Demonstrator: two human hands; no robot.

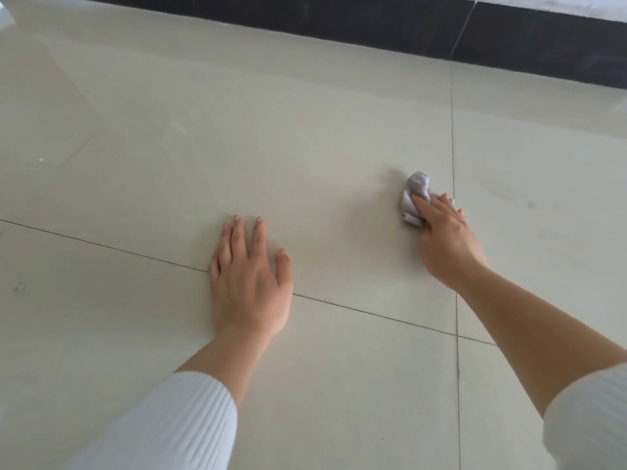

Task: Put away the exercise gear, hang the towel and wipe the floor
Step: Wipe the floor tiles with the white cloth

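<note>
**Cloth (412, 195) under right hand (444, 235), wiping step in hand**

Low over a pale tiled floor (271, 130), probably kneeling. Left hand (249, 279) spread flat on the tile, fingers straight, grasping nothing, laid across a grout line (339, 308), seemingly as a prop.

Right hand reaching further forward and off to the right, fingers stretched over the small wadded cloth and pressing it to the floor. Thumb hidden, so no telling whether also pinched from below.

Cloth just ahead of the right knuckles and a little to their left, well apart from the left hand. Just left of a second grout line (453, 147) running away toward the dark skirting (373, 25).

No real long axis to the wad: bunched, slightly drawn out toward the skirting. Far nearer the right hand, so by all appearances a right-hand job.

Likely next: a sideways sweep over the open tile between the hands, left hand bracing. No visible streaks or wet patches to mark ground already covered.

No container in view.
</note>
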